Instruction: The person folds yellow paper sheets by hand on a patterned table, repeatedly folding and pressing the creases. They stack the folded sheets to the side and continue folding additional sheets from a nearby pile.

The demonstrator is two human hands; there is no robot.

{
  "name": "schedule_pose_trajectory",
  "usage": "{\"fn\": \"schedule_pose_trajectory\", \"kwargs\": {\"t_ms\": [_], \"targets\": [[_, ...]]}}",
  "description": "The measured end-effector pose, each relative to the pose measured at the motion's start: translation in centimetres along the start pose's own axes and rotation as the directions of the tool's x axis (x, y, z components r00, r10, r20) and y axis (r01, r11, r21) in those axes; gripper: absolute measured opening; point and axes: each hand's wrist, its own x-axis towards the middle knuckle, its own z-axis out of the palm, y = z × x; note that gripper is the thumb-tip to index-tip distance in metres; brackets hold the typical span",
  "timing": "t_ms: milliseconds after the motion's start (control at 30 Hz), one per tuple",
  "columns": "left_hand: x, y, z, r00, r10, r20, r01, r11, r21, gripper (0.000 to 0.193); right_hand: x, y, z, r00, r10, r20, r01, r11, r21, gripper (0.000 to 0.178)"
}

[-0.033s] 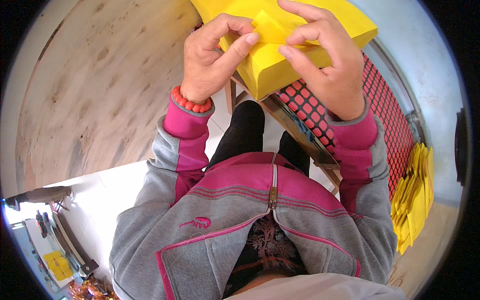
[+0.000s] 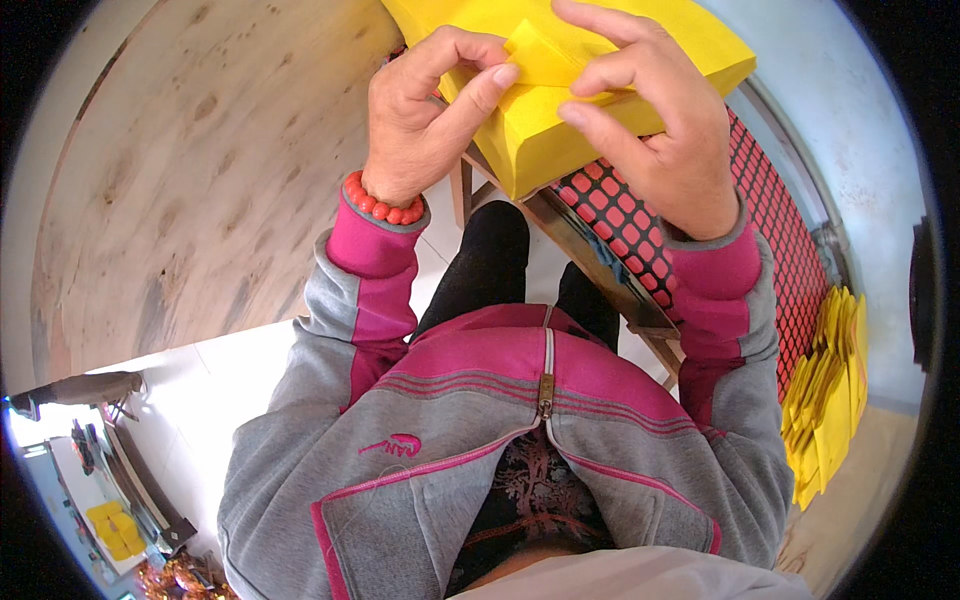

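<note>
A yellow box-shaped bundle of paper-like or cloth-like sheet [image 2: 560, 130] lies at the top of the view, its near corner jutting toward me. On its upper face is a folded yellow flap [image 2: 545, 55] with a pointed tip. My left hand [image 2: 425, 115] is closed at the flap's left edge, pinching it between thumb and forefinger. At the flap's right end hovers my right hand [image 2: 660, 115], thumb and fingers apart with a gap between them. Whether its fingertips touch the yellow sheet I cannot tell.
Under the bundle is a bench top with a red-and-black grid cover [image 2: 735, 200]. Several folded yellow pieces [image 2: 825, 400] hang or lean at the right. A large wooden board [image 2: 200, 180] fills the left, and a pale blue wall [image 2: 840, 120] stands on the right.
My right thumb has lowered slightly away from the forefinger, widening the gap, and the wrist has shifted a little to the right. My left hand has not visibly moved.
</note>
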Motion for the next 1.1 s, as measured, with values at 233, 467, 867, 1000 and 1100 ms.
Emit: {"fn": "schedule_pose_trajectory", "kwargs": {"t_ms": [233, 467, 867, 1000, 1100], "targets": [[-0.1, -0.7, 0.9, 0.992, 0.024, -0.127, -0.024, 1.0, 0.006, 0.007, -0.1, 1.5, 0.2, 0.981, -0.137, 0.14, 0.153, 0.982, -0.113, 0.014], [-0.1, -0.5, -0.9, 0.995, -0.043, 0.085, 0.058, 0.981, -0.183, 0.013, -0.3, 1.4, 0.7, 0.996, -0.065, 0.06, 0.067, 0.997, -0.037, 0.012], [0.0, -0.4, -0.8, 0.995, -0.025, 0.097, 0.037, 0.992, -0.122, 0.008, -0.2, 0.8, 0.8, 0.999, 0.017, 0.036, -0.02, 0.998, 0.062, 0.01], [-0.2, -0.5, -0.1, 0.998, -0.066, 0.01, 0.067, 0.986, -0.154, 0.007, 0.1, 0.3, 0.1, 0.992, 0.095, 0.083, -0.099, 0.994, 0.042, 0.017], [-0.4, -0.5, 0.0, 0.997, -0.082, 0.002, 0.081, 0.982, -0.171, 0.012, 0.4, 0.6, 0.2, 0.996, -0.015, 0.085, 0.012, 0.999, 0.036, 0.018]]}}
